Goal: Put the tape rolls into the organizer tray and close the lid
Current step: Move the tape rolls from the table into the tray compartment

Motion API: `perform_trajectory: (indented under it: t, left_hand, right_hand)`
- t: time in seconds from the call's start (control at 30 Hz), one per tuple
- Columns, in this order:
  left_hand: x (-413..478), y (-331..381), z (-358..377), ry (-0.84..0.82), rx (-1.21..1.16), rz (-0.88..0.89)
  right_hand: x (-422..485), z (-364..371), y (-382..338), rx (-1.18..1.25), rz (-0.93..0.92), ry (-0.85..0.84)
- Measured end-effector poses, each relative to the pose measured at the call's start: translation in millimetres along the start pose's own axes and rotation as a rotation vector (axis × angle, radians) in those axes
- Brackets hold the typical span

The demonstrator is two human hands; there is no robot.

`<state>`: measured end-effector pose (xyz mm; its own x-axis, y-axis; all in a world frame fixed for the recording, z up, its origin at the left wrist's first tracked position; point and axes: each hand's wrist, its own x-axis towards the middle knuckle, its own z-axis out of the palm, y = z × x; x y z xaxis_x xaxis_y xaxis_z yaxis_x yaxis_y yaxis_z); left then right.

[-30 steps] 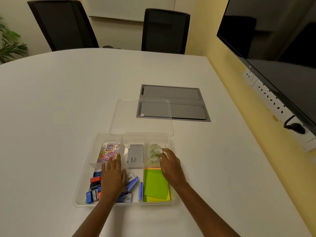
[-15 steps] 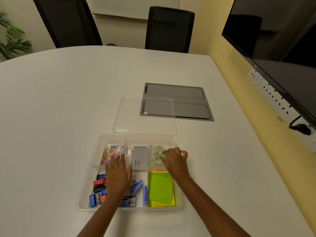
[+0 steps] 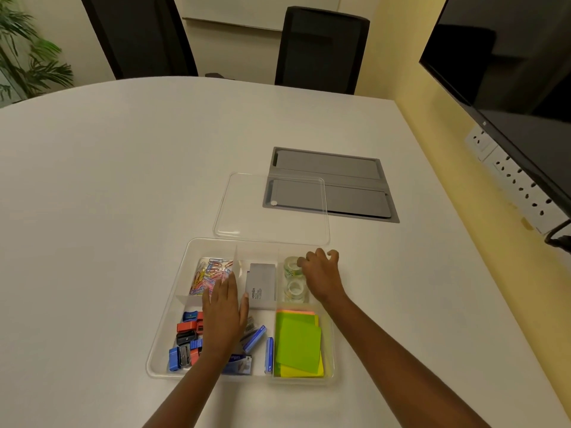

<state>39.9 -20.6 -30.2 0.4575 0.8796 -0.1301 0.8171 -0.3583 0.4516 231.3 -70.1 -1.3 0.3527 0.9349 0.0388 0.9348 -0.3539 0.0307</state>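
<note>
A clear organizer tray [image 3: 168,319] lies on the white table near me. Two clear tape rolls sit in its back right compartment, the far tape roll [image 3: 291,268] behind the near tape roll [image 3: 294,290]. My right hand [image 3: 319,274] hovers over that compartment's right edge, fingers curled, fingertips touching the far roll; whether it grips the roll is unclear. My left hand [image 3: 224,316] lies flat, fingers spread, over the tray's middle. The clear lid [image 3: 247,208] lies flat on the table just behind the tray.
The tray also holds coloured paper clips [image 3: 208,273], a grey box [image 3: 262,285], sharpeners [image 3: 185,341] and green sticky notes [image 3: 298,344]. A grey cable hatch [image 3: 349,186] sits behind the lid. Two black chairs stand beyond the table, a screen [image 3: 509,72] on the right wall.
My right hand has shifted toward the tray's back right corner, uncovering the near tape roll. My left hand has stayed flat on the tray.
</note>
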Motion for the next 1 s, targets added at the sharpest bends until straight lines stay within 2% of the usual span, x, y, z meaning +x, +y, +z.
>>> perform_trajectory:
  t: [0.2, 0.4, 0.47, 0.7, 0.93, 1.0]
  left_hand:
    - [-1.5, 0.4, -1.2, 0.034, -0.012, 0.005]
    - [-1.8, 1.4, -0.7, 0.045, -0.005, -0.013]
    - [-2.3, 2.2, -1.6, 0.060, -0.001, -0.005]
    - [-4.5, 4.2, -3.4, 0.048, 0.021, -0.007]
    - [-3.0, 2.5, -4.3, 0.027, 0.044, 0.007]
    - [-3.4, 2.3, -4.5, 0.036, 0.042, 0.007]
  right_hand:
    - [-20.4, 9.6, -9.2, 0.038, 0.013, 0.052]
    - [-39.5, 11.8, -14.6, 0.143, -0.014, -0.143]
    - [-43.0, 10.0, -12.6, 0.153, 0.018, -0.209]
    - [-35.8, 0.4, -31.1, 0.122, 0.190, -0.263]
    - [-26.1, -1.0, -43.2, 0.307, 0.295, -0.300]
    - [-24.6, -4.0, -37.2, 0.359, 0.305, -0.261]
